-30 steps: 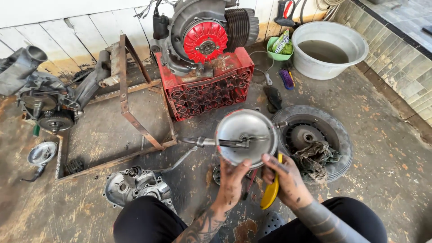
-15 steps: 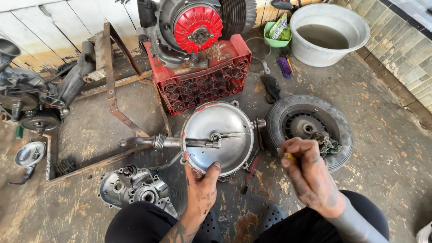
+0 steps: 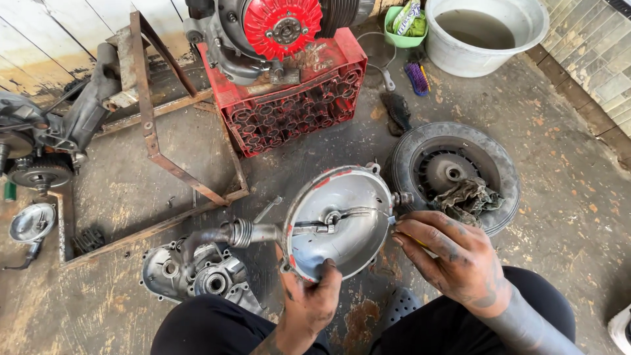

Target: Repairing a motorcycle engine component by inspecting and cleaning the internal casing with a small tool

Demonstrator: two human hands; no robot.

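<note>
Grey metal drum cover [image 3: 338, 220] w/ red-streaked rim is tilted above the concrete floor [image 3: 559, 164], its tube running out to the person's left. Left hand [image 3: 312, 299] is clenched on the bottom rim, thumb inside. Right hand [image 3: 453, 260] is at the right edge, fingers curled round sth small & yellowish, beside the tyre [image 3: 453, 172] w/ rag [image 3: 468, 197].

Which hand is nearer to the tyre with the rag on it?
Right. The right hand is at the right edge of the round metal cover, just beside the tyre. The left hand grips the cover's lower rim, farther from the tyre.
</note>
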